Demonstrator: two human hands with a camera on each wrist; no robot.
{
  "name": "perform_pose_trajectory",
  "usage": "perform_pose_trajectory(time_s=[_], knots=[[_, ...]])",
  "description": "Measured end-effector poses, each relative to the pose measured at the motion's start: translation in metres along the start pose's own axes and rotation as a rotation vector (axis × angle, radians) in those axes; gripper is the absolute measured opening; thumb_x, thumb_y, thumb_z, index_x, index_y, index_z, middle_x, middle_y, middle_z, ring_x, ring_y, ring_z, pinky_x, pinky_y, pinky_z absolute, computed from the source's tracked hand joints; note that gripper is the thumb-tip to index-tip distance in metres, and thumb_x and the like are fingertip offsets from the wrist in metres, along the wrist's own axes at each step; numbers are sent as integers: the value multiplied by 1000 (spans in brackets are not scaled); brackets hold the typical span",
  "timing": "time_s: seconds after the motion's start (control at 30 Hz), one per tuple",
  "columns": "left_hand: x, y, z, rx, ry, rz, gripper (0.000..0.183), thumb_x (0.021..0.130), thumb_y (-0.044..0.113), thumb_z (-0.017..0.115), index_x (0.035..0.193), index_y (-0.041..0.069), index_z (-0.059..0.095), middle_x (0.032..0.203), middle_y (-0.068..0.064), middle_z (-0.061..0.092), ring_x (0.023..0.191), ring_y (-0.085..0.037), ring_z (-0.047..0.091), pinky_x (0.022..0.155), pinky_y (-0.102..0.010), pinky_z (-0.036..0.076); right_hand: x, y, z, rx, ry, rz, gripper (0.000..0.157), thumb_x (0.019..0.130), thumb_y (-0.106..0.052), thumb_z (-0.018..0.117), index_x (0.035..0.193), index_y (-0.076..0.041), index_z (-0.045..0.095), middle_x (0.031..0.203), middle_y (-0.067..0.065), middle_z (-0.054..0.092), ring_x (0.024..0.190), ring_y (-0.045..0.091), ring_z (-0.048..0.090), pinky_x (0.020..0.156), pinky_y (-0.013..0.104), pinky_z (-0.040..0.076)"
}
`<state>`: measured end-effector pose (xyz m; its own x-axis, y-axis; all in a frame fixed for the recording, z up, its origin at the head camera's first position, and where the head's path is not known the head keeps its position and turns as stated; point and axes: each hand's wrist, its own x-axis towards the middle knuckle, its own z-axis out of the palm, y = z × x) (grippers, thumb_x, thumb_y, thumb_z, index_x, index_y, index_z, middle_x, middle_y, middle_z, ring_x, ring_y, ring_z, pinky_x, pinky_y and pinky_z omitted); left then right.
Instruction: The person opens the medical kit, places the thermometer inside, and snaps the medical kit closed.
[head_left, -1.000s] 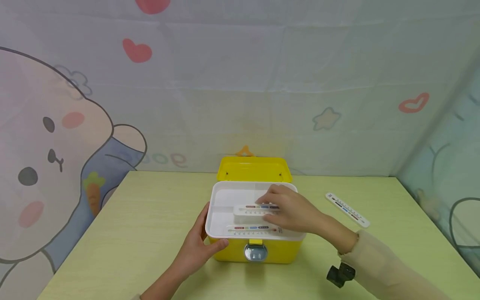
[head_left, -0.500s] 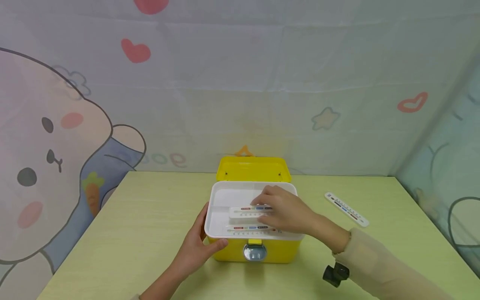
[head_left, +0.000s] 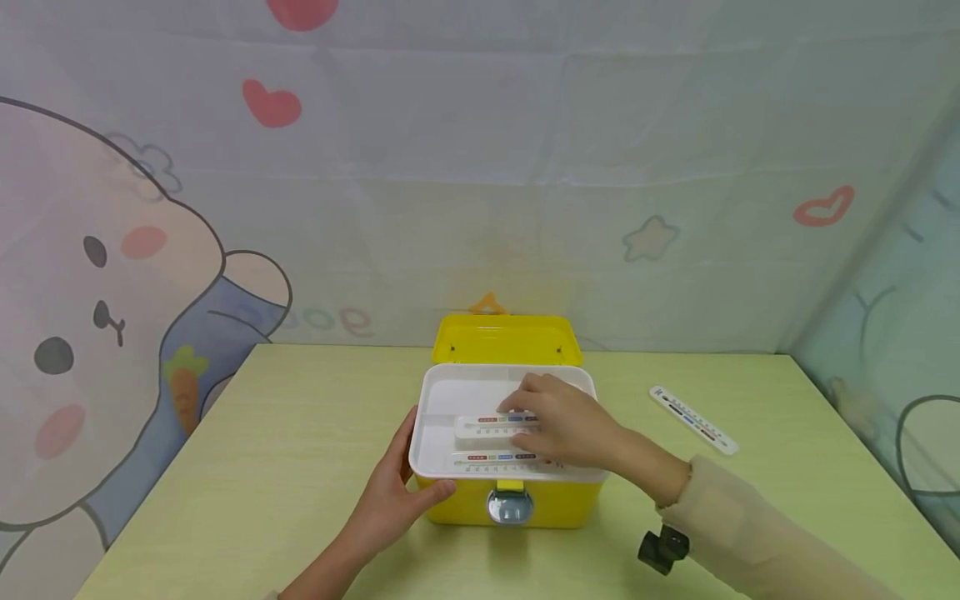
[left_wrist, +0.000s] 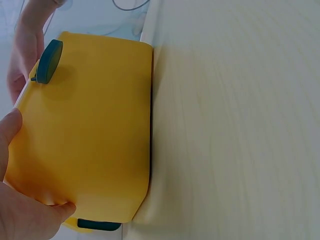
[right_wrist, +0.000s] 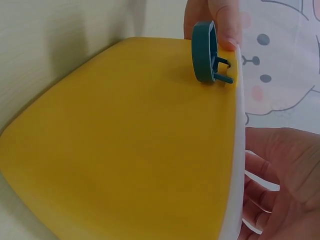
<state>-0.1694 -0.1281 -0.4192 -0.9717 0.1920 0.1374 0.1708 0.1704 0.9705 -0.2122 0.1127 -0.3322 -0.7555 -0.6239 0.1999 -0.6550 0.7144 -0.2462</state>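
Note:
A yellow storage box (head_left: 558, 504) stands on the table, its yellow lid (head_left: 502, 340) raised at the back. A white tray (head_left: 457, 387) fills its top. My left hand (head_left: 393, 500) grips the box's front left corner, thumb on the front wall and fingers along the side. Between thumb and fingers, my right hand (head_left: 566, 427) holds a white thermometer (head_left: 483, 427) with coloured labels over the tray's middle; its right end is hidden by the hand. Another thermometer (head_left: 487, 462) lies along the tray's front. In the right wrist view, the tray's rim hides the fingertips.
A third white thermometer (head_left: 693, 419) lies slanted on the table, right of the box. A clear-looking latch (head_left: 510, 506) hangs at the box's front, dark green in the wrist views. Behind the table (head_left: 300, 433) hangs a printed cloth (head_left: 487, 167).
My right hand has shifted slightly left and a little down with the thermometer. The left hand keeps its hold, and the box and table thermometer stay in place.

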Motion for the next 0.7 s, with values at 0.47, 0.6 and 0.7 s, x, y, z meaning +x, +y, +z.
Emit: perform_pose_trajectory(time_s=[0.47, 0.6, 0.7], knots=[[-1, 0, 0, 4, 2, 0, 99, 73, 11, 77, 148, 24, 13, 148, 0, 29, 127, -21, 42, 106, -46, 30, 3, 1, 4, -13, -20, 17, 30, 78, -27, 73, 106, -17, 68, 95, -3, 58, 81, 11, 46, 73, 24, 44], [-1, 0, 0, 10, 1, -1, 99, 74, 11, 77, 148, 25, 13, 148, 0, 29, 127, -21, 42, 106, -47, 30, 2, 2, 4, -11, -21, 17, 31, 79, -27, 72, 108, -17, 67, 98, -2, 58, 83, 11, 47, 75, 26, 45], [-1, 0, 0, 12, 4, -5, 99, 74, 11, 77, 148, 25, 14, 147, 1, 30, 126, -21, 43, 106, -46, 31, 2, 1, 2, 6, -16, 20, 32, 79, -27, 72, 109, -17, 67, 101, -2, 59, 88, 12, 49, 81, 28, 46]])
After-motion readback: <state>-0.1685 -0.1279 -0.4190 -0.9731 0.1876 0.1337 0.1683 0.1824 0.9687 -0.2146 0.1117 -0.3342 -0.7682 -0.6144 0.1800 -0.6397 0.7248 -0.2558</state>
